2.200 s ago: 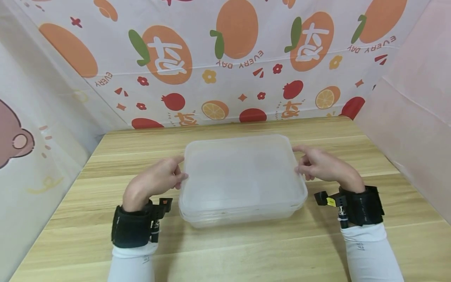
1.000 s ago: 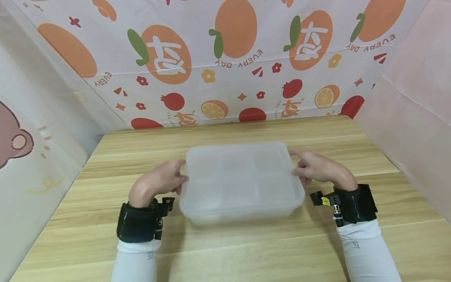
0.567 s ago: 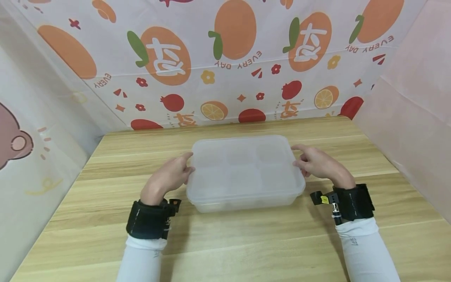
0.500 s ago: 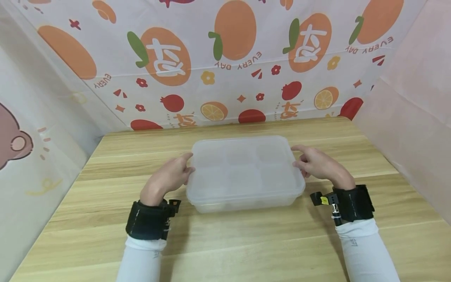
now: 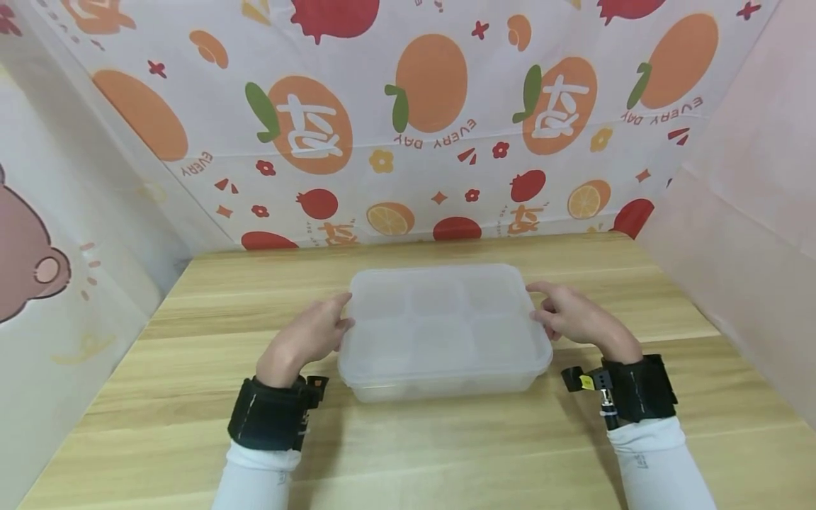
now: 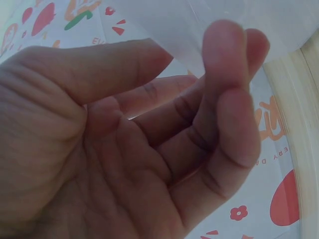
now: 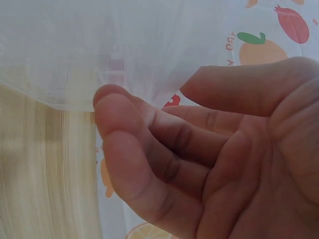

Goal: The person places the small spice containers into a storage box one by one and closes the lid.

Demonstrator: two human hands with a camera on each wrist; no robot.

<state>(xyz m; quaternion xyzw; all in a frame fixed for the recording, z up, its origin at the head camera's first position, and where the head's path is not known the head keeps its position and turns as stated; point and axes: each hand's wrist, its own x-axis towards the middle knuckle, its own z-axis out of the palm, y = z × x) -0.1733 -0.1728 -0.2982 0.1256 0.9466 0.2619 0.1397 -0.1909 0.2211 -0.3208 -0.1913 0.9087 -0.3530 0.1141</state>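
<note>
A translucent plastic food storage box (image 5: 440,333) with its lid on sits between my hands in the head view. Several inner compartments show faintly through the lid. My left hand (image 5: 309,336) grips its left side, thumb at the lid's rim and forefinger stretched along the edge. On the opposite side, my right hand (image 5: 576,315) holds the box in much the same way. The left wrist view shows the left hand's fingers (image 6: 224,114) curled near the box wall (image 6: 279,25). In the right wrist view, curled fingers (image 7: 129,154) lie by the box's underside (image 7: 99,55).
The box is over a light wooden table (image 5: 446,453). Behind it hangs a fruit-print cloth (image 5: 440,170), with pale cloths at the left (image 5: 95,234) and right (image 5: 752,212). Each wrist wears a black strap (image 5: 268,414) with a small camera.
Since the earliest frame, the box and both hands have shifted slightly, the left hand clearly rightward. The compartments show more plainly through the lid. Lately only the head view has tilted up.
</note>
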